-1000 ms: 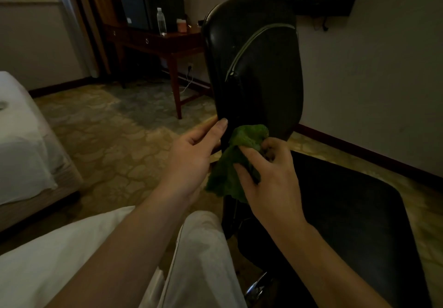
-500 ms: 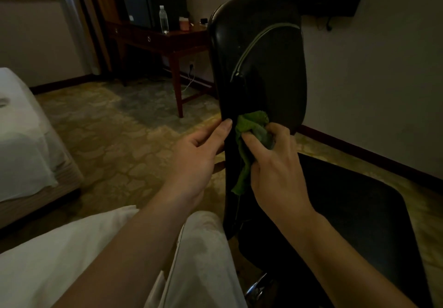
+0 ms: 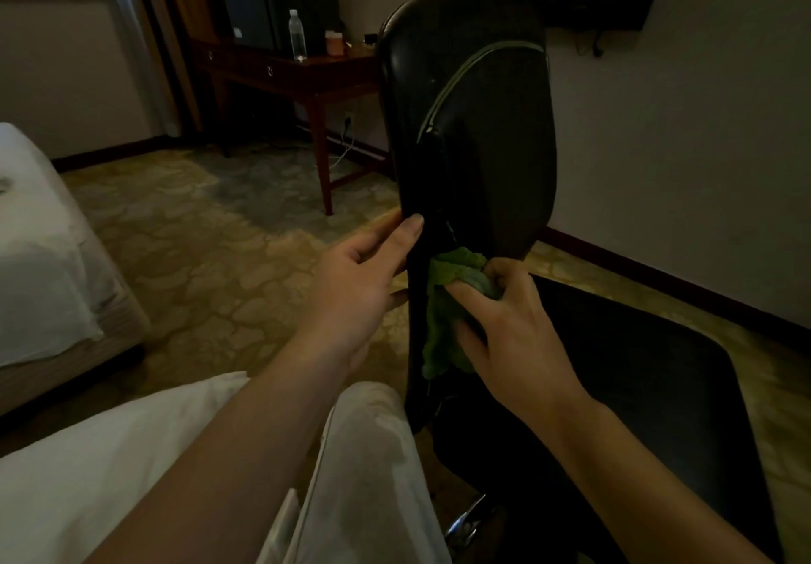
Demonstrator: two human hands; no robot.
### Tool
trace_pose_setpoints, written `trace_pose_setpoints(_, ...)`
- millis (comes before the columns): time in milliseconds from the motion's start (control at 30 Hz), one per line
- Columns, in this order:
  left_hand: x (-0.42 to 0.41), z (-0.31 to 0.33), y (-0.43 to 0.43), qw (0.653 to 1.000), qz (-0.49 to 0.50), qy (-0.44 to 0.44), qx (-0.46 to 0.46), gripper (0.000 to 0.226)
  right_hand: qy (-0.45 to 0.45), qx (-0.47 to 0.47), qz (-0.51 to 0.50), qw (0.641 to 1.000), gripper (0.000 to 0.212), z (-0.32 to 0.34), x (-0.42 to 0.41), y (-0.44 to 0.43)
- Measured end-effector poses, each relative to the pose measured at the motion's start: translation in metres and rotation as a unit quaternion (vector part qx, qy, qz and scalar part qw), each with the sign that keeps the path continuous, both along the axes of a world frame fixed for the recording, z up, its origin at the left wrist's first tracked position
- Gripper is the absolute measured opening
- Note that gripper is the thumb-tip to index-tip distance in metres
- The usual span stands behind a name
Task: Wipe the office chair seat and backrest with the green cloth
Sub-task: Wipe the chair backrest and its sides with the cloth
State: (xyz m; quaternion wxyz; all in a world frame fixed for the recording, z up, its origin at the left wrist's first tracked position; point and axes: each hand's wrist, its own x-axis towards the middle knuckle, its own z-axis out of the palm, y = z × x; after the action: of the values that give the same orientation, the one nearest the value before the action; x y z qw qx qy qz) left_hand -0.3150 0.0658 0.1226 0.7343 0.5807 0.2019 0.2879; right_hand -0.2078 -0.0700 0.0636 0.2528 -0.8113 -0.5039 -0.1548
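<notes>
Green cloth (image 3: 443, 313) lower on backrest (image 3: 478, 124), bunched under right hand (image 3: 504, 326) fingers, left hand (image 3: 355, 282) open

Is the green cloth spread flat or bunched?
Bunched. The cloth is wadded under the right hand against the backrest, with one end hanging loose.

Crumpled green cloth (image 3: 445, 300) pressed against black upright backrest (image 3: 478, 124).

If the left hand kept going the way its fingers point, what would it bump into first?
Probably the backrest. The left hand points up and right, and its fingertips already seem to rest on the backrest's near edge, though depth is hard to judge.
</notes>
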Motion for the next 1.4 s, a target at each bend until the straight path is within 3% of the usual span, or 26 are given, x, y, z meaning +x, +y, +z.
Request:
trace_pose_setpoints(133,0.000,0.001,-0.001,1.000,0.001,0.001,-0.001,0.029,-0.013,0.008,-0.011,1.000,0.049,-0.004,0.001,0.002)
trace_pose_setpoints(333,-0.002,0.003,0.000,1.000,-0.008,0.003,0.004,0.032,-0.043,0.040,-0.002,0.998,0.038,-0.004,0.002,0.003)
trace_pose_setpoints(533,-0.003,0.003,0.001,1.000,-0.008,0.025,0.014,0.033,0.034,0.195,-0.026,0.980,0.058,0.047,0.013,0.013)
trace_pose_setpoints(633,-0.002,0.004,0.000,0.999,0.008,0.032,0.003,0.028,0.048,0.198,-0.015,0.979,0.064,0.068,0.015,0.031)
trace_pose_setpoints(767,-0.004,0.005,0.000,0.999,0.006,0.033,0.004,0.030,0.130,0.231,-0.009,0.964,0.069,0.061,0.016,0.037)
trace_pose_setpoints(900,-0.004,0.004,0.000,1.000,0.006,0.029,-0.006,0.031,0.164,0.195,-0.012,0.967,0.074,0.039,0.010,0.030)
trace_pose_setpoints(1100,-0.002,0.003,-0.003,1.000,0.013,0.027,-0.008,0.031,0.166,0.208,-0.038,0.963,0.069,0.009,0.004,0.025)
trace_pose_setpoints(1300,-0.003,0.001,0.000,0.999,0.010,0.037,0.009,0.036,0.154,0.263,-0.044,0.951,0.069,0.033,0.004,0.033)
trace_pose_setpoints(1400,-0.003,0.001,0.000,0.999,0.008,0.039,0.011,0.038,0.157,0.246,-0.032,0.956,0.067,0.044,0.006,0.036)
